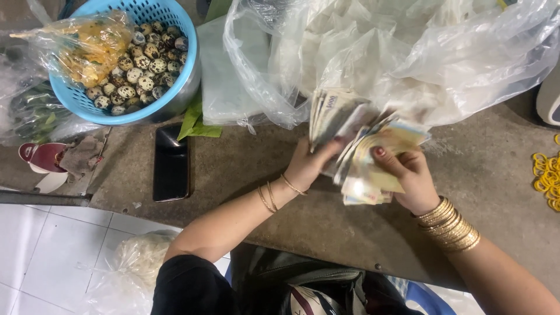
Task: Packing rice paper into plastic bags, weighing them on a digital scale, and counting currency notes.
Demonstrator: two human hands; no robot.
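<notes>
We held a fanned stack of banknotes (364, 151) above the counter (484, 169), our left hand (306, 166) pinching its 9 o'clock edge, our right hand (411, 175) clamping the 3 o'clock side. So loose a fan could have slipped toward the phone (171, 163) at 9 o'clock.

Basket (67, 100) light blue; eggs (143, 70) cream with dark brown speckles. Phone (171, 166) black, glossy. Banknotes (373, 157) pale yellow, grey-green. Rubber bands (548, 178) bright yellow. Bangles (452, 224) gold. Surface (496, 169) dull grey-brown. Leaf (195, 119) green. Plastic bags (408, 52) clear, whitish.
</notes>
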